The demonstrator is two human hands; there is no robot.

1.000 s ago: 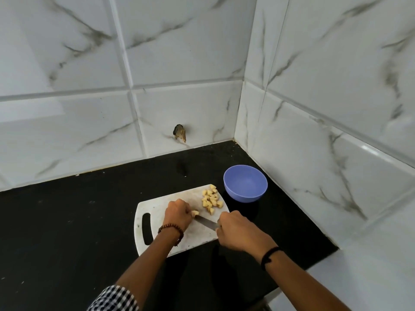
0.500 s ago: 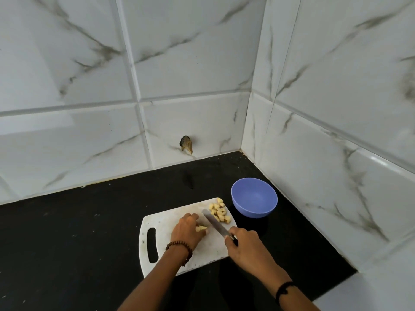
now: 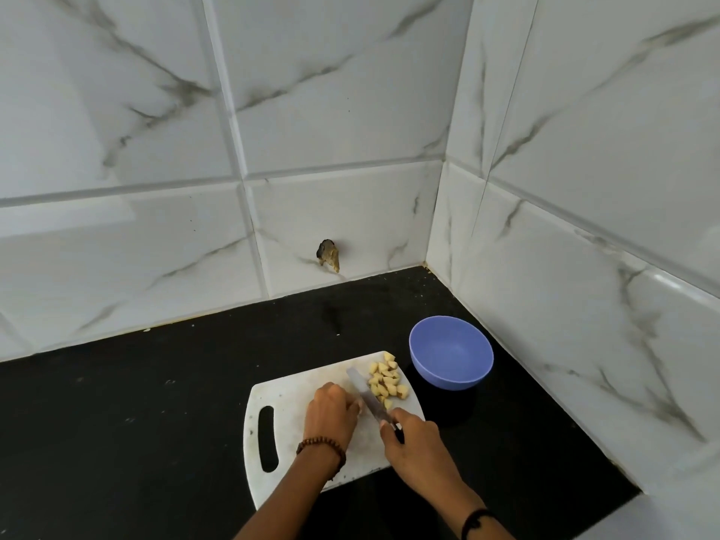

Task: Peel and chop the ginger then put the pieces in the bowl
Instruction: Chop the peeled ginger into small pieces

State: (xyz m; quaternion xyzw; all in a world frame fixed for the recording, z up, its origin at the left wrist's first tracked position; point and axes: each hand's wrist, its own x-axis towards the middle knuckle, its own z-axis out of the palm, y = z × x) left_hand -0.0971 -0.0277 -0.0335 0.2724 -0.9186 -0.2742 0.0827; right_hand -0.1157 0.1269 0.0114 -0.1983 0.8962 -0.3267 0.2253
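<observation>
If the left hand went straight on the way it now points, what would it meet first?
Probably the knife blade, held by the right hand, just beyond the left hand; depth is unclear.

The left hand [image 3: 329, 417] covers the ginger piece [image 3: 357, 406] it pins; I see only a pale sliver at the curled fingertips. The right hand [image 3: 419, 442] hides the knife [image 3: 366, 395] handle, and the blade reads blurred. The left forearm masks part of the cutting board's [image 3: 288, 391] near edge. Both forearms run off the bottom edge. The counter [image 3: 156, 403] is cut off left and below. I cannot identify the small dark object [image 3: 328, 254] on the back wall tile.
</observation>
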